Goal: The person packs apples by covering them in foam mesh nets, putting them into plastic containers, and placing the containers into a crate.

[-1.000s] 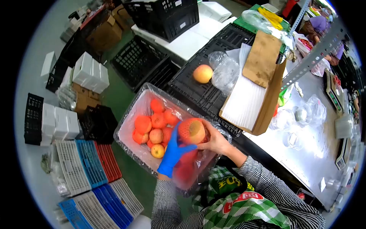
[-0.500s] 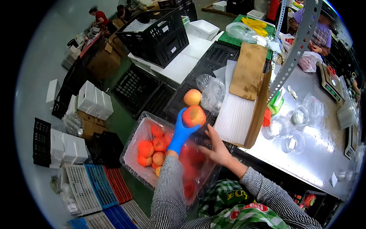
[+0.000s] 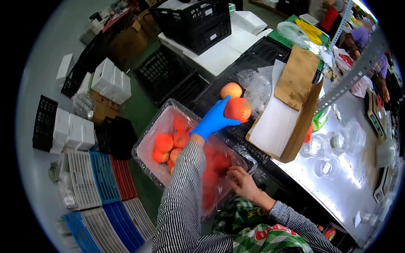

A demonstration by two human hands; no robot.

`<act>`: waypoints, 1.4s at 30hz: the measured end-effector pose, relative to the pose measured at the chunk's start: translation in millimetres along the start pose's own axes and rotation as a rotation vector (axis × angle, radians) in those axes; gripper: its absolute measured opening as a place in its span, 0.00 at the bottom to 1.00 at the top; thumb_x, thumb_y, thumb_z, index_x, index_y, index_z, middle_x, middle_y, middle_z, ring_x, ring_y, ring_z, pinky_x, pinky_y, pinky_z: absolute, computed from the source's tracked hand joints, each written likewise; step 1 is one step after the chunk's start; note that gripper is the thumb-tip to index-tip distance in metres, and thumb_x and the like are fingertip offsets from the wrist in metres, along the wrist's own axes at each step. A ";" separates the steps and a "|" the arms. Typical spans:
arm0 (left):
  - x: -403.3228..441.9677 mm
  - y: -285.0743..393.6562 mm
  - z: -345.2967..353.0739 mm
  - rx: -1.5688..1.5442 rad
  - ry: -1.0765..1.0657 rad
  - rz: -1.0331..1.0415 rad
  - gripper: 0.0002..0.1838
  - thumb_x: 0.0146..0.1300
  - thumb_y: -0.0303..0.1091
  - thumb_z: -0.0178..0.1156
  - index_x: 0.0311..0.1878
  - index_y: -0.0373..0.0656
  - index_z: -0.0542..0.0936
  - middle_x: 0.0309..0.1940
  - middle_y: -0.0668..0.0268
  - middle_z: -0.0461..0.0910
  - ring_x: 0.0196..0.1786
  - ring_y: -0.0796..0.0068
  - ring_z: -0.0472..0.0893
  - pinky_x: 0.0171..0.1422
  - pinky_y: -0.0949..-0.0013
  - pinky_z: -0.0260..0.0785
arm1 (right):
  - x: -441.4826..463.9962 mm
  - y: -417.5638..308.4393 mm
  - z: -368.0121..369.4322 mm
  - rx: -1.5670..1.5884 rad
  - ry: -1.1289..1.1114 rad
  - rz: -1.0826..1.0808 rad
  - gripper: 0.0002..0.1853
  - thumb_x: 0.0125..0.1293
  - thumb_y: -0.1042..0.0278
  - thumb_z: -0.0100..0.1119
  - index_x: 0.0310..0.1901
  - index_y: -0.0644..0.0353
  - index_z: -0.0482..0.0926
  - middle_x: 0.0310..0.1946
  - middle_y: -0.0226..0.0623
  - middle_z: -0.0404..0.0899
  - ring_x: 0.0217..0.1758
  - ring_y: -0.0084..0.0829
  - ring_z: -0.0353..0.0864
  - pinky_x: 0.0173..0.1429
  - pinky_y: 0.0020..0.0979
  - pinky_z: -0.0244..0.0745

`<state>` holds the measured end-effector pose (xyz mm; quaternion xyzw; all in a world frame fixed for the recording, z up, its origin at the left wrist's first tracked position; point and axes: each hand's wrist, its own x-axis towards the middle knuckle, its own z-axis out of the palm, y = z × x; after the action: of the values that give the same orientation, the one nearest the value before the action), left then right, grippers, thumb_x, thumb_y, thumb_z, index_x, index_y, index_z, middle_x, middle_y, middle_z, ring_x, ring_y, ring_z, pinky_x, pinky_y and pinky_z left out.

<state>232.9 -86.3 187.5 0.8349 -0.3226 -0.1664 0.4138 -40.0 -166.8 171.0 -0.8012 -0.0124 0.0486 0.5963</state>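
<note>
My left hand [image 3: 219, 119], in a blue glove, is closed around a peach [image 3: 237, 110] in an orange foam net. A bare yellow-orange peach [image 3: 231, 90] rests just behind it on a black crate surface. My bare right hand [image 3: 244, 184] has its fingers curled at the clear plastic liner [image 3: 225, 188] on the near right side of a lined crate [image 3: 145, 145]. In that crate lie several netted peaches [image 3: 164, 142]. Those on the right show blurred through the plastic.
An open cardboard tray [image 3: 291, 145] with white foam sheet stands right of the peaches, beside a crumpled plastic bag [image 3: 257, 90]. Clear tubs [image 3: 327, 167] stand on the metal table [image 3: 303, 175]. A slotted metal post [image 3: 354, 78] rises there. Stacked black crates [image 3: 194, 27] stand behind. A person [image 3: 379, 69] is at right.
My left hand has moved right with the netted peach, while the view has shifted too. My right hand has come down to the near side of the crate, its fingers now curled at the liner.
</note>
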 end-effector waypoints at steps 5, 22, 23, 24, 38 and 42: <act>-55.5 -33.4 -32.2 -0.046 0.193 -0.116 0.41 0.54 0.46 0.72 0.68 0.39 0.67 0.59 0.48 0.73 0.60 0.55 0.75 0.63 0.60 0.69 | 2.9 4.8 -1.3 -0.039 0.006 -0.077 0.13 0.62 0.76 0.59 0.49 0.66 0.75 0.55 0.48 0.72 0.43 0.42 0.83 0.44 0.34 0.81; -295.9 -93.9 6.1 0.285 0.253 -0.718 0.12 0.59 0.36 0.59 0.43 0.40 0.79 0.37 0.49 0.81 0.42 0.44 0.80 0.44 0.50 0.73 | 114.9 46.3 50.3 -0.773 -0.442 -0.112 0.33 0.53 0.68 0.64 0.63 0.63 0.67 0.57 0.46 0.69 0.57 0.48 0.74 0.57 0.40 0.74; -293.3 -90.6 -11.9 0.324 0.405 -0.757 0.13 0.59 0.36 0.60 0.44 0.40 0.79 0.37 0.49 0.81 0.42 0.45 0.80 0.46 0.50 0.73 | 122.0 52.1 57.0 -0.851 -0.451 -0.221 0.33 0.54 0.67 0.63 0.63 0.62 0.67 0.58 0.45 0.69 0.60 0.46 0.73 0.59 0.40 0.72; -293.0 -99.5 -18.8 0.296 0.488 -0.726 0.18 0.58 0.37 0.62 0.50 0.38 0.77 0.42 0.46 0.80 0.46 0.44 0.80 0.50 0.50 0.72 | 128.6 58.1 64.7 -0.925 -0.460 -0.332 0.33 0.55 0.67 0.62 0.63 0.62 0.67 0.59 0.43 0.69 0.62 0.44 0.71 0.61 0.39 0.71; -295.4 -75.2 51.8 0.175 0.589 -0.734 0.14 0.59 0.34 0.64 0.46 0.39 0.80 0.41 0.55 0.81 0.40 0.56 0.82 0.45 0.59 0.74 | 169.8 79.7 117.8 -1.296 -0.861 -0.472 0.46 0.48 0.56 0.69 0.70 0.56 0.62 0.62 0.37 0.66 0.66 0.36 0.63 0.66 0.44 0.57; -310.6 -65.0 72.8 -0.171 0.648 -0.862 0.14 0.60 0.33 0.65 0.49 0.41 0.79 0.43 0.57 0.81 0.43 0.60 0.83 0.49 0.60 0.75 | 169.3 51.5 103.0 -1.037 -0.816 -0.280 0.50 0.44 0.52 0.74 0.69 0.57 0.62 0.60 0.40 0.68 0.66 0.38 0.64 0.67 0.43 0.55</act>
<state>-9.4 110.6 95.1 0.8633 0.2077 -0.0810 0.4528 117.0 -70.2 81.8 -0.8920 -0.3622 0.2575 0.0827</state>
